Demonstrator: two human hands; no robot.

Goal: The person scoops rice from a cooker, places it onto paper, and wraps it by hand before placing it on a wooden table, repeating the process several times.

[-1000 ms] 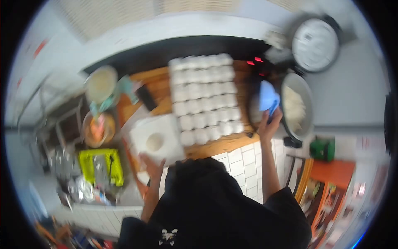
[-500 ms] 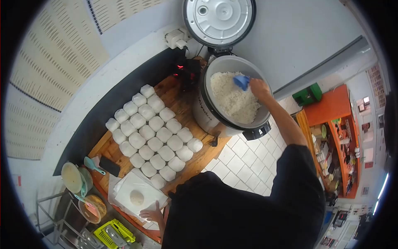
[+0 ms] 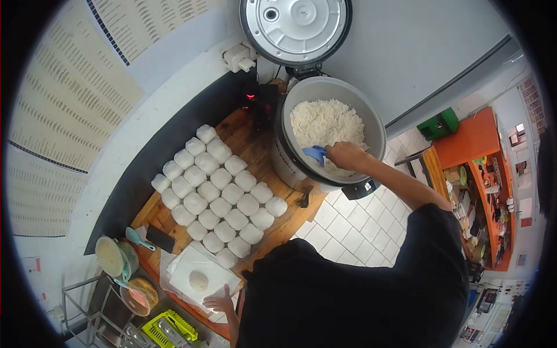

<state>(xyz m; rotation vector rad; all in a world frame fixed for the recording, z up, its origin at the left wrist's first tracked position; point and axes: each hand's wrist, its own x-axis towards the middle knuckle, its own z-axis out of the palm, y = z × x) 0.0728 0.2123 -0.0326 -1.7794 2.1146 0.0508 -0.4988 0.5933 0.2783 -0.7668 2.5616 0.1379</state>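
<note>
Lower in the rice (image 3: 328, 122) than in the earlier frame, the blue scoop (image 3: 315, 153) now sits in the closed grip of the right hand (image 3: 343, 155). Nearest, at lower left, the left hand (image 3: 218, 301) lies with fingers spread at the edge of the white paper (image 3: 188, 264), beside a round rice portion (image 3: 198, 281). Beyond it, rows of white bundles (image 3: 220, 207) cover part of the wooden desk (image 3: 255, 145). Farther, upper center, stands the rice cooker (image 3: 287, 168), its lid (image 3: 299, 29) raised.
</note>
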